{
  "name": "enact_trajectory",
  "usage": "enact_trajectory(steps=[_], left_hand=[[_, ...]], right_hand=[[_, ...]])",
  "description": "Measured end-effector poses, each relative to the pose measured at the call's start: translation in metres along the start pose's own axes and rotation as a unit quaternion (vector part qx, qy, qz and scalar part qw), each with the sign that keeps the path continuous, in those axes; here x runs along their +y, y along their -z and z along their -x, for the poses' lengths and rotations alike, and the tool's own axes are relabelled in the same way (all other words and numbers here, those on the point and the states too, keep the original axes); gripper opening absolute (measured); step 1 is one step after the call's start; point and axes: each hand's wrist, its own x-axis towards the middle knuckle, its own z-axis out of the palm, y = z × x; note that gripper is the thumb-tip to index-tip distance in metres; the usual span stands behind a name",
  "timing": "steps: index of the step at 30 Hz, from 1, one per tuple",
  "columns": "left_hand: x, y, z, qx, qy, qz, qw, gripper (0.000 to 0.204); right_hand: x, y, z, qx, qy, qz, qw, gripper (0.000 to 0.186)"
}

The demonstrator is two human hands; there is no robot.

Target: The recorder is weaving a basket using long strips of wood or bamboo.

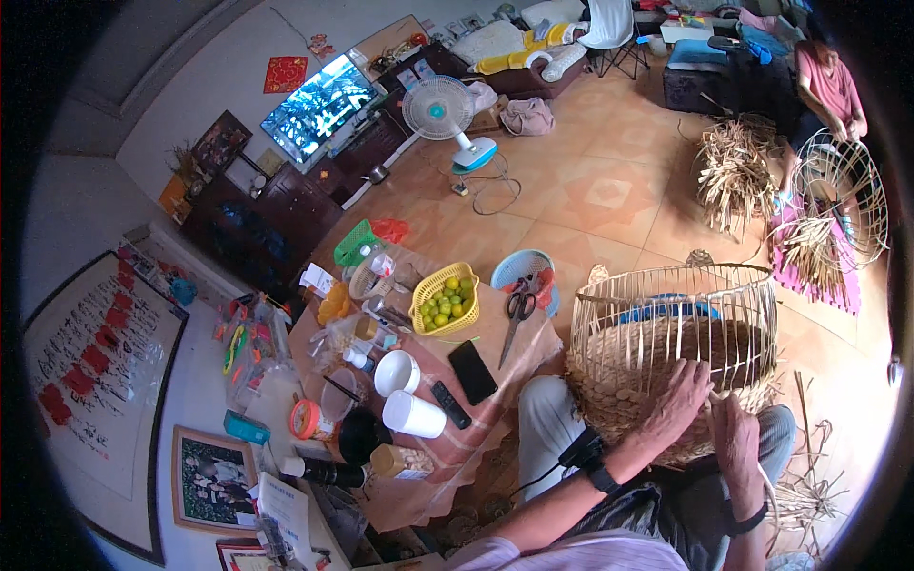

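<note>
A large half-woven basket (609,381) rests against my knees, its lower wall braided in tan plant fibre and its upper ribs bare. My left hand (678,400) is closed on the near side of the basket wall, fingers bent over the ribs. Close beside it on the right, my right hand (738,440) pinches a pale fibre strand (769,490) against the same wall. The strand trails down past my right wrist. Fingertips of both hands are partly hidden. Inside the basket, a blue round rim (668,309) shows through the ribs.
On the left, a table (495,400) holds scissors (517,319), a phone (472,372), a remote, white containers and a yellow basket (419,305) of green fruit. Loose fibre (809,495) lies right. Across the room, a person (830,90) handles another basket frame (843,195) beside a fibre pile (733,176).
</note>
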Motion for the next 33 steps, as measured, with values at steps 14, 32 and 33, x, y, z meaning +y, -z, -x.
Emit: enact_trajectory(steps=[14, 32, 33], left_hand=[[0.0, -0.013, -0.01, 0.066, 0.068, 0.066, 0.993, 0.043], [-0.042, 0.033, 0.005, 0.125, -0.006, 0.089, 0.988, 0.052], [-0.039, 0.029, 0.013, 0.125, -0.001, 0.092, 0.988, 0.052]], right_hand=[[-0.004, -0.018, 0.019, -0.06, -0.152, -0.302, 0.939, 0.03], [-0.055, -0.016, 0.019, -0.182, -0.209, -0.479, 0.833, 0.03], [-0.049, -0.015, 0.023, -0.179, -0.213, -0.479, 0.833, 0.03]])
